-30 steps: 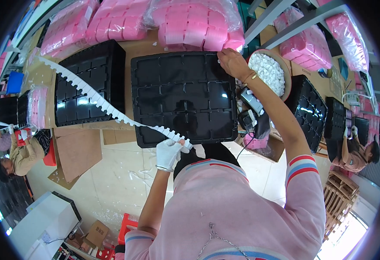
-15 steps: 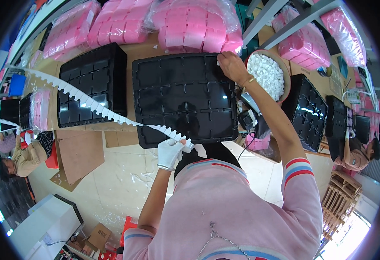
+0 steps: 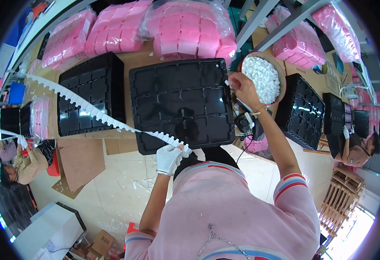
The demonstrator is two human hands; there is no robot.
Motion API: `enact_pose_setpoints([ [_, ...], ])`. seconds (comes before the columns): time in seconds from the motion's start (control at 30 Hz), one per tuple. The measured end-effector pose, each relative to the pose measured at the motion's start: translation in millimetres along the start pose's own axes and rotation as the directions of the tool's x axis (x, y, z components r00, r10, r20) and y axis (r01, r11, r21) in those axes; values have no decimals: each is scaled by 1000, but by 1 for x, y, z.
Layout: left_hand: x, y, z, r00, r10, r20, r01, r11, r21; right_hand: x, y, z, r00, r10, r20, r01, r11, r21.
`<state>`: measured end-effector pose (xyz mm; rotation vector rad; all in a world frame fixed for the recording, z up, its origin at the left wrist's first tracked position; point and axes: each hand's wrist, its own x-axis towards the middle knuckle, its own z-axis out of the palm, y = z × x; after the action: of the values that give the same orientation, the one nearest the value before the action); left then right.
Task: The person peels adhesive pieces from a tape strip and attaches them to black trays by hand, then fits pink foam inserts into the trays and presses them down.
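My left hand (image 3: 169, 159), in a white glove, is closed on the near end of a long white notched strip (image 3: 86, 106). The strip runs off to the far left, crossing the near left corner of a stack of black compartment trays (image 3: 185, 125). My bare right hand (image 3: 243, 88) is beside the stack's right edge, pinching a small white piece (image 3: 227, 82) between the fingertips. Another small white piece (image 3: 217, 66) sits on the top tray near its far right corner. Just beyond my right hand stands a round bowl (image 3: 281, 98) heaped with white pieces (image 3: 261, 79).
Black tray stacks stand left (image 3: 84, 93) and right (image 3: 305, 112). Bagged pink foam blocks (image 3: 188, 34) line the back under grey metal bars (image 3: 281, 26). A small device with a cable (image 3: 245, 123) lies right of the trays. Co-workers sit at far left (image 3: 29, 167) and right (image 3: 357, 151).
My right hand has come back from the tray's far right corner to its right edge. A small white piece now shows at that corner. My left hand keeps hold of the strip.
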<state>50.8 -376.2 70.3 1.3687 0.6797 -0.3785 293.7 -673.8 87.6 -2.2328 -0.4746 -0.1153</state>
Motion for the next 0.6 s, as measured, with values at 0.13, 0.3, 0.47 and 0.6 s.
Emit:
enact_pose_setpoints([
  [0.13, 1, -7, -7, 1000, 21, -7, -21, 998, 52, -1, 82, -33, 984, 108, -139, -121, 988, -93],
  [0.3, 6, -4, -2, 999, 25, -27, -21, 992, 128, -29, 196, -29, 942, 314, -116, -333, 917, -221],
  [0.47, 8, -10, -7, 999, -26, -46, 30, 997, 78, -37, 206, -6, 920, 319, -228, -388, 817, -427],
  [0.6, 8, -4, -1, 999, -11, -46, 16, 995, 99, -48, 211, -16, 877, 402, -262, -478, 777, -409],
])
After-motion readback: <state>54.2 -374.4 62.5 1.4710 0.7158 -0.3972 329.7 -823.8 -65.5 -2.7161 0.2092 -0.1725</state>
